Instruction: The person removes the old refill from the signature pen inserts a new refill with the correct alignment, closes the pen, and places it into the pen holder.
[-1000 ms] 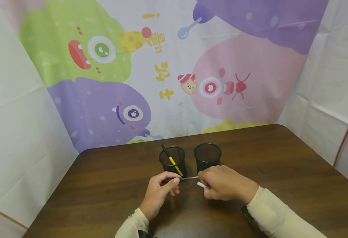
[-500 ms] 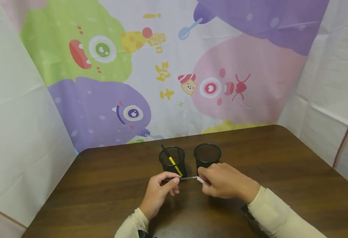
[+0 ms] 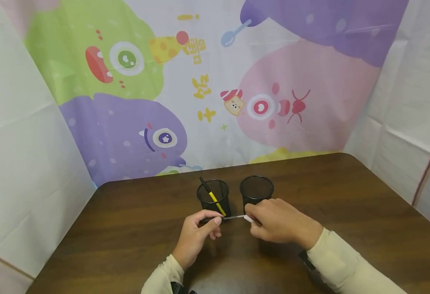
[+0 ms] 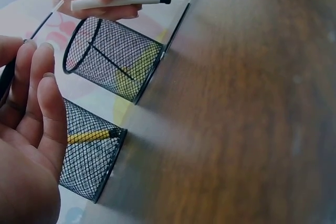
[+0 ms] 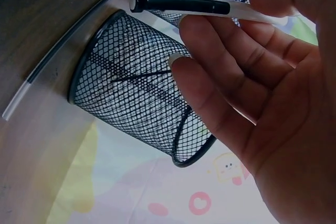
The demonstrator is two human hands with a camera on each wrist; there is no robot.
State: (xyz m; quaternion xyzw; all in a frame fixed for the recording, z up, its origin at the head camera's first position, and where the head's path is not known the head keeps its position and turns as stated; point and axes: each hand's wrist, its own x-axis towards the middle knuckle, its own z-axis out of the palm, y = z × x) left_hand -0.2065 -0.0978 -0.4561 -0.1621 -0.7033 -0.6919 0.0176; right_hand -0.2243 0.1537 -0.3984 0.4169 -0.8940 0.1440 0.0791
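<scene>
Above a brown wood-grain table [image 3: 127, 245], the left hand [image 3: 199, 234] is pinching a black pen section [image 4: 7, 77] with thin grey refill [image 4: 45, 21]; the right hand [image 3: 282, 222] is gripping a white, black-clipped barrel [image 4: 131, 0], likely light, stiff, best held mid-length.

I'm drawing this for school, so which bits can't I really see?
Dark rod: back end cut off by the left edge, left wrist view.
Left cup: rim behind the left hand, left wrist view.
White pen: clip end hidden by the right hand, head view.
Yellow-and-black pen: any writing too small, head view.
</scene>
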